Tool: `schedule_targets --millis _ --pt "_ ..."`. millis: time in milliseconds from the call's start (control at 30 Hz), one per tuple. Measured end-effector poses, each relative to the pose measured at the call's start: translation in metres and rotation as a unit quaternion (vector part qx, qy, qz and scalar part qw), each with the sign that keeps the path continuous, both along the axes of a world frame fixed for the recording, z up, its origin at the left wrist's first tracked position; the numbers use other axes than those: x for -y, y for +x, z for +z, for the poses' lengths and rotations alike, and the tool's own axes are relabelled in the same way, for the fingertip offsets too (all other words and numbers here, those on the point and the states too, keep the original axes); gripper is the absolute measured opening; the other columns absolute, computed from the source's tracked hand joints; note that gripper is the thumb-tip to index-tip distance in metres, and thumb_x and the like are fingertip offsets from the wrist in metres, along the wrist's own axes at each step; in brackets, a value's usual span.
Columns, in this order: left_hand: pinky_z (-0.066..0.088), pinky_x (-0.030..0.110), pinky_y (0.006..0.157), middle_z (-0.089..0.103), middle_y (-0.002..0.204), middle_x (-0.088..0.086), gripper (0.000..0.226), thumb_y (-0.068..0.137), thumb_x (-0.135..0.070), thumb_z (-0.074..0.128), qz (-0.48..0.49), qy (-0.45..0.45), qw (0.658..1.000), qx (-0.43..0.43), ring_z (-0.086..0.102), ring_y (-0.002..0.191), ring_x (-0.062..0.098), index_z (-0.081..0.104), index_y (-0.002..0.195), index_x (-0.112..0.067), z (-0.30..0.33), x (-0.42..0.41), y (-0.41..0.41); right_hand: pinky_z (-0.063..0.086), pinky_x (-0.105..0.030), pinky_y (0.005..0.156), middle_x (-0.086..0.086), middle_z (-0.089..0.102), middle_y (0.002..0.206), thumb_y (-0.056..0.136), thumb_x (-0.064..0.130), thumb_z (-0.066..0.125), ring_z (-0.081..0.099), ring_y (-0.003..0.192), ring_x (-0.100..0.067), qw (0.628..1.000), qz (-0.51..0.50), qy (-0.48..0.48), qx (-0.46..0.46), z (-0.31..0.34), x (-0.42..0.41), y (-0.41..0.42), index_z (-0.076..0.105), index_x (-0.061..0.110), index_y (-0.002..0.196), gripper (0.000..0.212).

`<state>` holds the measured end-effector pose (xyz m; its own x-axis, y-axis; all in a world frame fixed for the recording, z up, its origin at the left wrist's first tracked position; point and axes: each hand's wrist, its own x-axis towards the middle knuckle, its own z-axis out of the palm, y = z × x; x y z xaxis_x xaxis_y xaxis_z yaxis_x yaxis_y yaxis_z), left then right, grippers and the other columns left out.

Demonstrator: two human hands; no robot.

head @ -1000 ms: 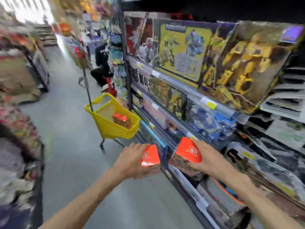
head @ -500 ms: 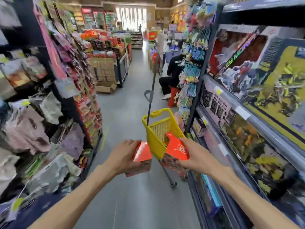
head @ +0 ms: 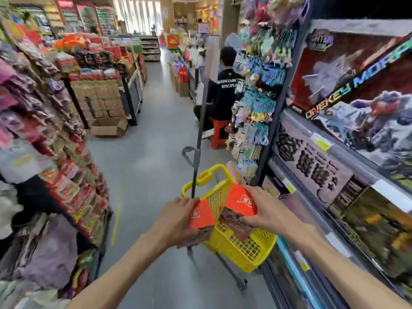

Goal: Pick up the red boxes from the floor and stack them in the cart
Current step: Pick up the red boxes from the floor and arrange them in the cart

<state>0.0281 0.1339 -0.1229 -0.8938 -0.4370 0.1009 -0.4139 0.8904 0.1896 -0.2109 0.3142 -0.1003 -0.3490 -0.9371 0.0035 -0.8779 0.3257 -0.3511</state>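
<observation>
My left hand (head: 176, 219) grips a red box (head: 200, 216) with a white logo, held against the near left rim of the yellow cart (head: 243, 250). My right hand (head: 262, 210) holds a second red box (head: 242, 201) just over the cart's open top, tilted, its dark printed side facing down. The cart is a small yellow plastic basket on wheels with a tall grey handle pole (head: 198, 139). My hands and the boxes hide the inside of the cart.
Toy shelves (head: 334, 166) line the right side close to the cart. Packed snack racks (head: 66, 179) line the left. A person in black (head: 223, 94) sits on a red stool (head: 219, 134) up the aisle. An open cardboard box (head: 109, 128) lies on the floor.
My view has swung from the right-hand shelves to straight down the aisle. Both hands, each holding a red box, have closed in on the yellow cart and now reach its rim.
</observation>
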Motion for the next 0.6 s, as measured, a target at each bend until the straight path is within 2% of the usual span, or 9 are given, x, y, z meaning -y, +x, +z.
schedule_targets --millis 133,200,267,433,533,600 --pt "0.045 0.042 0.095 0.060 0.127 0.004 0.103 0.064 -0.086 0.059 -0.086 0.006 0.996 0.007 0.055 0.114 0.031 0.044 0.142 -0.021 -0.018 0.053 -0.080 0.043 -0.041 0.100 0.000 0.047 0.138 0.067 0.071 0.063 0.047 0.125 -0.020 0.996 -0.083 -0.004 0.009 -0.006 0.022 -0.047 0.021 0.028 0.152 0.104" --pt "0.045 0.044 0.096 0.060 0.127 0.005 0.107 0.062 -0.090 0.056 -0.119 0.023 0.993 0.012 0.055 0.115 0.031 0.044 0.143 -0.021 -0.028 0.068 -0.121 0.039 -0.038 0.106 -0.002 0.045 0.145 0.070 0.066 0.070 0.043 0.133 -0.022 0.992 -0.123 0.000 0.005 -0.016 0.027 -0.071 0.025 0.024 0.153 0.102" --pt "0.045 0.046 0.096 0.059 0.129 0.004 0.110 0.061 -0.093 0.052 -0.149 0.031 0.988 0.022 0.054 0.116 0.031 0.041 0.145 -0.022 -0.042 0.080 -0.161 0.039 -0.036 0.103 -0.002 0.045 0.146 0.071 0.066 0.071 0.044 0.131 -0.021 0.988 -0.155 0.004 0.006 -0.030 0.028 -0.095 0.026 0.023 0.152 0.102" --pt "0.044 0.046 0.096 0.057 0.127 -0.002 0.108 0.064 -0.096 0.048 -0.208 0.037 0.976 0.053 0.054 0.116 0.027 0.040 0.143 -0.023 -0.098 0.102 -0.248 0.044 -0.041 0.099 0.002 0.052 0.138 0.067 0.091 0.053 0.052 0.120 -0.019 0.975 -0.222 0.001 0.021 -0.081 0.027 -0.149 0.027 0.033 0.152 0.106" --pt "0.048 0.048 0.092 0.058 0.123 0.002 0.100 0.070 -0.091 0.050 -0.246 0.041 0.965 0.082 0.056 0.111 0.030 0.045 0.139 -0.019 -0.141 0.119 -0.290 0.045 -0.043 0.095 0.001 0.058 0.123 0.069 0.093 0.046 0.056 0.114 -0.023 0.964 -0.263 0.007 0.033 -0.125 0.029 -0.170 0.038 0.030 0.143 0.097" --pt "0.051 0.048 0.088 0.059 0.124 0.006 0.095 0.072 -0.083 0.052 -0.268 0.033 0.956 0.112 0.057 0.109 0.034 0.046 0.138 -0.015 -0.170 0.132 -0.314 0.045 -0.044 0.097 -0.002 0.056 0.128 0.070 0.090 0.045 0.056 0.115 -0.027 0.956 -0.289 0.021 0.042 -0.155 0.030 -0.177 0.037 0.025 0.145 0.099"
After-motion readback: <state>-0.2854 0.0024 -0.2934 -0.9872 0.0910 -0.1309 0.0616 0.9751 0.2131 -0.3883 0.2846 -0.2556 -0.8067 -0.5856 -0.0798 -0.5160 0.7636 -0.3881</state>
